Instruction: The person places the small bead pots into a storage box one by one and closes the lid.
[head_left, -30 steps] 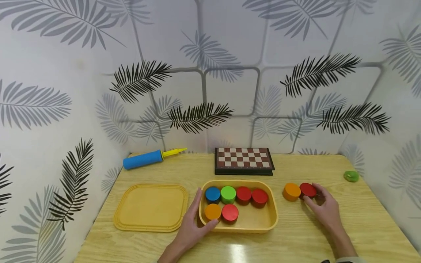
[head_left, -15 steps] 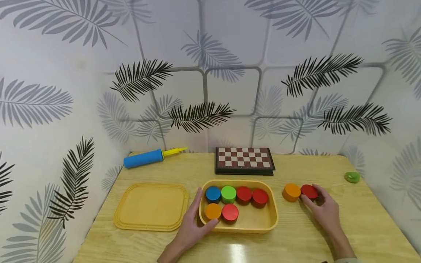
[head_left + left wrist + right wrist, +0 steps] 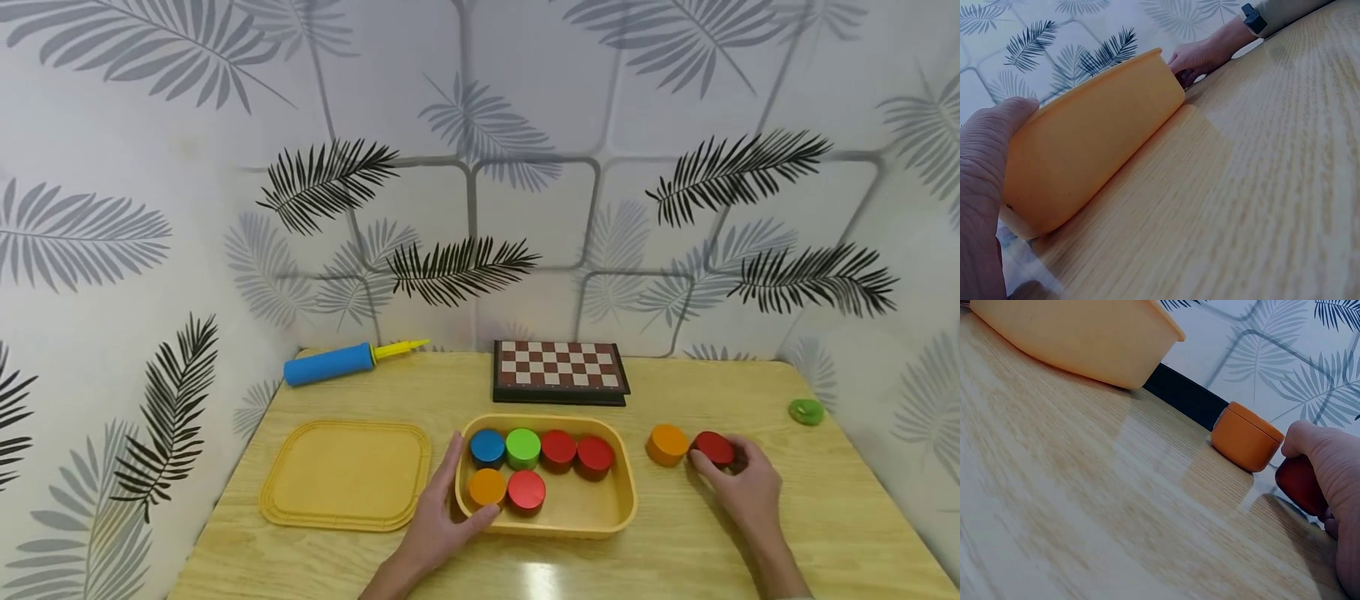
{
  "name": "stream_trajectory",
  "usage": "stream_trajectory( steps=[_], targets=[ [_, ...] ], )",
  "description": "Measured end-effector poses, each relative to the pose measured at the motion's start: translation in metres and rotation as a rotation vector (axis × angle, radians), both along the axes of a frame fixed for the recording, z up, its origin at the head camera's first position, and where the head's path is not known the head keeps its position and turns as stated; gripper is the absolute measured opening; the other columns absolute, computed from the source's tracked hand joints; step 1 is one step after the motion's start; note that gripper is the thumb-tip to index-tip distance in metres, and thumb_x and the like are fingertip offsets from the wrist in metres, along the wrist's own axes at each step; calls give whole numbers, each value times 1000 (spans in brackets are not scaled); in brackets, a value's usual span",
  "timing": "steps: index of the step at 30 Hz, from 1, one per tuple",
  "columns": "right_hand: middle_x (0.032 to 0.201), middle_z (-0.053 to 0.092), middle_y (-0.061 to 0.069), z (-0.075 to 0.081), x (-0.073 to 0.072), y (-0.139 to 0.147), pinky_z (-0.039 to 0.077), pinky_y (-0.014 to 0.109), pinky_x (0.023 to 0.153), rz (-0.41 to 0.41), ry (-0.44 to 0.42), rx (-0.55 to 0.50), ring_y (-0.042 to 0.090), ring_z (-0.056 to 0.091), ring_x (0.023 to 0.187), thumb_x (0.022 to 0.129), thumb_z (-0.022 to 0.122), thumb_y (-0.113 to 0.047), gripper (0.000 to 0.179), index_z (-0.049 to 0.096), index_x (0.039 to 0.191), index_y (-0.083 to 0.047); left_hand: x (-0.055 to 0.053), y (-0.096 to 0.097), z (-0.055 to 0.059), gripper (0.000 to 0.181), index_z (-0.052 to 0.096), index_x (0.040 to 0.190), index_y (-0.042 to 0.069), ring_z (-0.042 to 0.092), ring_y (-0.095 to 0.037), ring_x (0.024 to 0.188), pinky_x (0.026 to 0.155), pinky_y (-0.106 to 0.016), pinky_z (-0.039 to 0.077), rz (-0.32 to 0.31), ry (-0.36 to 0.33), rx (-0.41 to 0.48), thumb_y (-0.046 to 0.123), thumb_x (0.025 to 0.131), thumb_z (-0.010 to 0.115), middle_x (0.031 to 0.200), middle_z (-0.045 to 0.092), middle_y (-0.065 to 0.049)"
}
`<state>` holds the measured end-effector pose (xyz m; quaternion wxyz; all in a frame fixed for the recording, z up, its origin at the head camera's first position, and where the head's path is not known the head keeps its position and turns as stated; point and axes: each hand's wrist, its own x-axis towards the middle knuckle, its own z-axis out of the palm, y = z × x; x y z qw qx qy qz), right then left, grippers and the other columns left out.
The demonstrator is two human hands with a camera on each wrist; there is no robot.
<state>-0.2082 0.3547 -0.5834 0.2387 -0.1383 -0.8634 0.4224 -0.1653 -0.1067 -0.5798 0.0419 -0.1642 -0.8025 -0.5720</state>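
Note:
My left hand [image 3: 442, 508] holds the near left corner of a yellow plastic bin [image 3: 570, 531], fingers along the left side and thumb over the front rim. Several small round lidded containers stand in it: blue [image 3: 487, 448], green [image 3: 522, 448], orange [image 3: 487, 487], bright red [image 3: 527, 491] and two dark red ones at the back. Right of the bin, my right hand [image 3: 746, 483] pinches a dark red round container [image 3: 714, 447] between thumb and fingers. In the right wrist view it looks tilted, close over the table. An orange round container [image 3: 1249, 439] stands just left of it.
A flat yellow lid [image 3: 345, 475] lies left of the bin. Behind stand a folded chessboard [image 3: 558, 371] and a blue hand pump [image 3: 330, 365] with a yellow nozzle. A small green object [image 3: 806, 411] sits near the table's right edge. A patterned wall rises behind.
My right hand has moved slightly right with the dark red container, opening a small gap to the orange one. The left hand stays on the bin; the head view shifts slightly.

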Motion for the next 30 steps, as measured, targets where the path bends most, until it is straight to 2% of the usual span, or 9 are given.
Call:
stream_trajectory(
  steps=[5, 10, 15, 20, 23, 26, 30],
  targets=[
    [107, 70, 21, 1, 3, -3, 40, 4, 67, -46, 6, -54, -9, 51, 76, 82, 90, -26, 54, 68, 124, 1, 2, -1, 1, 103, 18, 169, 23, 16, -23, 160, 124, -54, 20, -5, -1, 0, 37, 90, 83, 175, 14, -6],
    [105, 68, 14, 10, 6, -3, 42, 5, 66, -106, -54, -142, -3, 53, 76, 85, 89, -34, 58, 67, 127, -2, 3, 1, 3, 103, 17, 169, 23, 16, -25, 160, 124, -54, 22, -14, 0, -2, 36, 91, 82, 175, 14, -7],
    [101, 66, 2, 23, 7, 0, 44, 6, 67, -98, -79, -183, -1, 54, 77, 85, 89, -33, 60, 65, 131, -3, 1, 3, 3, 103, 17, 169, 26, 16, -25, 160, 124, -53, 21, -3, -4, 1, 35, 90, 83, 175, 14, -5],
    [88, 61, -20, 40, 8, 1, 45, 4, 66, -68, -1, -174, -5, 56, 76, 83, 90, -25, 56, 66, 128, -1, 1, 4, 4, 102, 17, 169, 27, 14, -22, 160, 126, -43, 18, -9, -25, 22, 34, 91, 83, 175, 13, -2],
    [87, 59, -27, 48, 10, -1, 46, 4, 67, -29, 22, -162, -7, 57, 79, 83, 90, -25, 57, 66, 129, -1, 1, 4, 5, 102, 17, 169, 27, 14, -20, 160, 126, -41, 17, -6, -33, 25, 35, 91, 82, 175, 14, -2],
    [91, 61, -24, 55, 13, -5, 47, 4, 69, 10, 0, -136, -9, 57, 82, 83, 91, -26, 59, 66, 131, -1, 1, 3, 5, 103, 16, 169, 28, 14, -20, 160, 126, -45, 17, -2, -31, 21, 35, 90, 83, 175, 14, -3],
    [107, 70, -2, 63, 18, -13, 47, 4, 71, 73, -42, -73, -13, 55, 83, 84, 90, -29, 63, 65, 134, -1, 2, 3, 4, 104, 15, 169, 28, 14, -20, 160, 126, -49, 17, 2, -30, 10, 34, 90, 83, 175, 13, -1]
  ],
)
